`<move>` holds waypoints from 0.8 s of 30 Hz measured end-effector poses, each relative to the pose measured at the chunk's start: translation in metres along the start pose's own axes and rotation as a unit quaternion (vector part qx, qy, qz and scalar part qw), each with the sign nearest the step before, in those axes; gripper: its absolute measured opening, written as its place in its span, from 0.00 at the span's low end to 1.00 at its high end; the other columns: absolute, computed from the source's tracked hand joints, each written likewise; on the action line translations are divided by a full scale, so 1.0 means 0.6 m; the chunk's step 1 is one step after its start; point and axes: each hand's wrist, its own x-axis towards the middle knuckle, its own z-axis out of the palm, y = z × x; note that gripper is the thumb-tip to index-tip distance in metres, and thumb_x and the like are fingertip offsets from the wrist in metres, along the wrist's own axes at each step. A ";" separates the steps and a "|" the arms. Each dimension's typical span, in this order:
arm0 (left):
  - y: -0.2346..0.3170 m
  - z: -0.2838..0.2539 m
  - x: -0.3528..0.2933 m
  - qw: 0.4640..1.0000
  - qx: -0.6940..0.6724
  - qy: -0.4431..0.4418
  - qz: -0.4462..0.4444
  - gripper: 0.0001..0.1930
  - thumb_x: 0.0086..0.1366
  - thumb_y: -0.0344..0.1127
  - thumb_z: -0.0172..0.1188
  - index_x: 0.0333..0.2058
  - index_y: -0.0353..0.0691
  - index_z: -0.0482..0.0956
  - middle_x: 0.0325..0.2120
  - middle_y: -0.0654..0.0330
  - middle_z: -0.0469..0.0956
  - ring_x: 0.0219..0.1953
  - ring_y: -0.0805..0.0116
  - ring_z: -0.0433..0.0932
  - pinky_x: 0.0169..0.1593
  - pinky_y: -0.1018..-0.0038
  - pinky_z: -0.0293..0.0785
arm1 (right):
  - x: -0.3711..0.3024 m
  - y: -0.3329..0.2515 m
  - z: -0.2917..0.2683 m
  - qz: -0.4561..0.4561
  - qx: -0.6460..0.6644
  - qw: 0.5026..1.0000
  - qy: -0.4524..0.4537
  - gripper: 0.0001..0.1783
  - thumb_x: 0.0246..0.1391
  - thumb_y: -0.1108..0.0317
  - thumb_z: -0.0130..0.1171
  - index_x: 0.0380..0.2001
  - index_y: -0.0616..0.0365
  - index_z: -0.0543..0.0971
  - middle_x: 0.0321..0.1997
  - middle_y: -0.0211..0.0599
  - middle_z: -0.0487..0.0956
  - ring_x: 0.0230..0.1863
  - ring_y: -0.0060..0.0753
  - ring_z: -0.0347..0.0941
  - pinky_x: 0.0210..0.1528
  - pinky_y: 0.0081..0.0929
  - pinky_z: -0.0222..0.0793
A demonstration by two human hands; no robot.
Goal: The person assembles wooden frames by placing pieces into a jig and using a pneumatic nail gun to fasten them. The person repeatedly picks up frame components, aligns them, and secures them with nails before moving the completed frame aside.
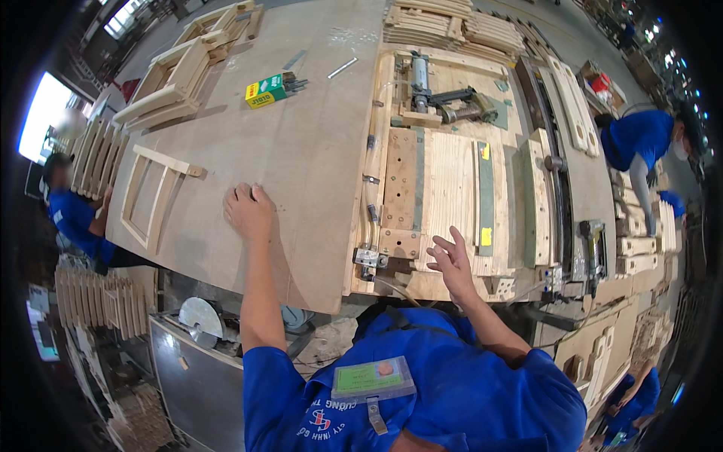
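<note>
My left hand (pixel 249 213) rests on the brown board tabletop (pixel 316 226), fingers loosely bent and slightly apart, holding nothing. To its left lies a small wooden frame (pixel 151 200), joined from pale bars. My right hand (pixel 453 265) hovers at the near edge of a wooden jig (pixel 449 177), fingers spread and nothing in them. Green strips and yellow pieces mark the jig's surface. A pneumatic nail gun (pixel 471 105) lies at the jig's far end, next to an air cylinder (pixel 419 75).
A green and yellow box (pixel 265 92) with dark strips stands farther back. Assembled wooden frames (pixel 169 87) and stacked wooden parts (pixel 425 22) lie beyond. Another air cylinder (pixel 595 252) sits on the right. People in blue work at left (pixel 75 218) and right (pixel 640 139).
</note>
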 end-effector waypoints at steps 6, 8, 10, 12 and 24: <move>-0.009 0.010 0.002 1.000 0.023 0.003 0.009 0.23 0.73 0.47 0.56 0.55 0.35 0.80 0.60 0.46 0.74 0.65 0.47 0.70 0.67 0.50 0.64 | 0.005 0.043 -0.003 0.031 -0.024 0.999 -0.014 0.39 0.75 0.63 0.52 0.80 0.53 0.46 0.74 0.53 0.68 0.60 0.39 0.76 0.53 0.33 0.79; -0.005 0.012 0.001 1.000 0.019 -0.006 0.002 0.23 0.73 0.47 0.56 0.55 0.35 0.80 0.61 0.46 0.74 0.65 0.47 0.70 0.67 0.51 0.64 | 0.008 0.053 -0.007 0.030 -0.041 0.999 -0.014 0.37 0.75 0.64 0.51 0.79 0.53 0.50 0.72 0.48 0.70 0.59 0.36 0.75 0.52 0.31 0.78; 0.003 0.014 0.003 1.000 0.013 -0.009 0.014 0.22 0.73 0.47 0.56 0.54 0.34 0.80 0.60 0.45 0.75 0.64 0.45 0.71 0.66 0.50 0.66 | 0.015 0.058 -0.011 0.037 -0.064 0.996 -0.040 0.37 0.74 0.63 0.53 0.78 0.56 0.52 0.70 0.50 0.73 0.58 0.35 0.76 0.54 0.32 0.77; 0.006 0.008 0.007 0.999 0.004 -0.004 0.037 0.23 0.73 0.47 0.56 0.53 0.33 0.80 0.58 0.44 0.76 0.62 0.44 0.73 0.64 0.50 0.68 | 0.019 0.077 -0.010 0.003 -0.087 0.995 -0.040 0.35 0.72 0.62 0.54 0.76 0.59 0.58 0.65 0.49 0.79 0.55 0.37 0.79 0.55 0.35 0.77; 0.062 -0.053 -0.010 0.995 -0.039 -0.024 0.090 0.24 0.77 0.47 0.54 0.55 0.29 0.78 0.55 0.39 0.77 0.58 0.41 0.76 0.61 0.51 0.72 | -0.111 0.055 -0.099 -0.063 -0.178 0.982 -0.007 0.24 0.67 0.59 0.56 0.62 0.59 0.77 0.49 0.48 0.86 0.46 0.48 0.85 0.52 0.40 0.79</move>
